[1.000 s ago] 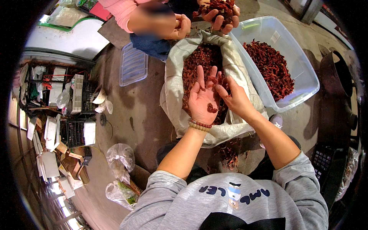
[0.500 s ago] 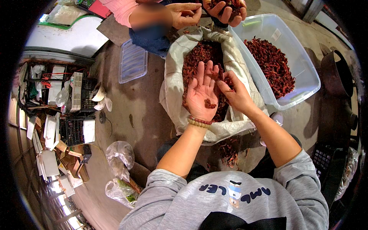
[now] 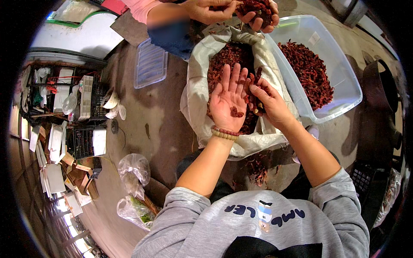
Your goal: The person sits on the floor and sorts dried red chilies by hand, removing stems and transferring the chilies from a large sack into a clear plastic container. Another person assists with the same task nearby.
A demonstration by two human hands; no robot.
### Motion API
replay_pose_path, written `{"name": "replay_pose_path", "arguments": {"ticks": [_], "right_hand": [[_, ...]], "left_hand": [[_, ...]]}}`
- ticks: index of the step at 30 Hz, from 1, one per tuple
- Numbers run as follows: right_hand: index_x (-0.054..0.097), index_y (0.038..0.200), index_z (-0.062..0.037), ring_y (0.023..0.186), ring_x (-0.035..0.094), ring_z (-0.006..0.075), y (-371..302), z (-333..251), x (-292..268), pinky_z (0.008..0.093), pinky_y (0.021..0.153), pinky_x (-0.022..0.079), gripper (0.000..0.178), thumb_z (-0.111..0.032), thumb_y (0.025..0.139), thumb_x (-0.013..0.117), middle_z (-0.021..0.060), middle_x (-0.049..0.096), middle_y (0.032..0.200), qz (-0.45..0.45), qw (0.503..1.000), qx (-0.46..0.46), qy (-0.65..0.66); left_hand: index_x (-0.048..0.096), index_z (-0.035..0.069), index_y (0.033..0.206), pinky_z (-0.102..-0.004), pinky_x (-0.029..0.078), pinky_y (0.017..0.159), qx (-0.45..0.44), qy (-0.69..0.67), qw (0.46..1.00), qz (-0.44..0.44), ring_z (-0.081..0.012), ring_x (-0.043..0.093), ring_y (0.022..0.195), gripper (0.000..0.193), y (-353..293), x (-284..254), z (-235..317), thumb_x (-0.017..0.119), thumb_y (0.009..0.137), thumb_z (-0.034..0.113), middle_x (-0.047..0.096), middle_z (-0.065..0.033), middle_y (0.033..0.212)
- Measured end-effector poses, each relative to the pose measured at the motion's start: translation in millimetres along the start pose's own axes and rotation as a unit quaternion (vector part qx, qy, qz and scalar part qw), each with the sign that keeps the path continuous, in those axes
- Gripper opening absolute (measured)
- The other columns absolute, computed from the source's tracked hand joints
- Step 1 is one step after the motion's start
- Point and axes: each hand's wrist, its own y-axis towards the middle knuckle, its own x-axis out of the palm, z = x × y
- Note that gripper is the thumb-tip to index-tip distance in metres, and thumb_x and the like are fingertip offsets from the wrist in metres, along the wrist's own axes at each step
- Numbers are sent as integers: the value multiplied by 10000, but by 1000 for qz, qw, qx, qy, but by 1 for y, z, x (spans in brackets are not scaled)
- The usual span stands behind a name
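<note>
My left hand (image 3: pixel 229 99) lies palm up with fingers spread over a white woven sack (image 3: pixel 198 112) of dried red chilies (image 3: pixel 222 60). One small dried chili piece (image 3: pixel 235 112) rests on that palm. My right hand (image 3: pixel 267 103) is beside it, fingers closed on a few dried chilies (image 3: pixel 254 92). A bead bracelet circles my left wrist. Across the sack, another person's hands (image 3: pixel 257 13) hold a clump of chilies.
A clear plastic bin (image 3: pixel 340 99) with more dried chilies stands right of the sack. A clear lid (image 3: pixel 149 63) lies on the brown floor to the left. Crumpled plastic bags (image 3: pixel 134 172) sit lower left, wire crates and cartons at far left. A dark pot (image 3: pixel 380 82) is far right.
My left hand has opened wider and flattened, with a chili piece on the palm. My right hand has moved closer with chilies. The other person's hands have shifted toward the top edge.
</note>
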Motion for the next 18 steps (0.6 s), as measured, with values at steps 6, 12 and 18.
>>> {"name": "replay_pose_path", "arguments": {"ticks": [6,12,18], "right_hand": [[516,982,-92,768,520,65,-7,5,13,212,650,441,107,-173,922,553,-21,550,861,3,999,22,28],[486,989,-59,731,450,61,-9,18,21,208,643,398,125,-152,927,542,-10,493,785,-3,991,-49,-128],[494,938,-36,717,434,78,-7,24,13,237,636,399,138,-162,915,547,11,493,767,106,990,-38,-89]], "left_hand": [[387,77,1380,-414,315,1093,8,-11,999,39,-279,370,1317,466,1,-5,3,367,921,152,414,-119,1408],[426,104,1344,-402,399,1022,53,69,994,68,-295,482,1206,486,-1,-7,1,405,861,60,508,-131,1293],[524,53,1228,-420,406,994,39,83,994,62,-299,536,1121,414,8,-4,-11,397,923,303,570,-144,1209]]}}
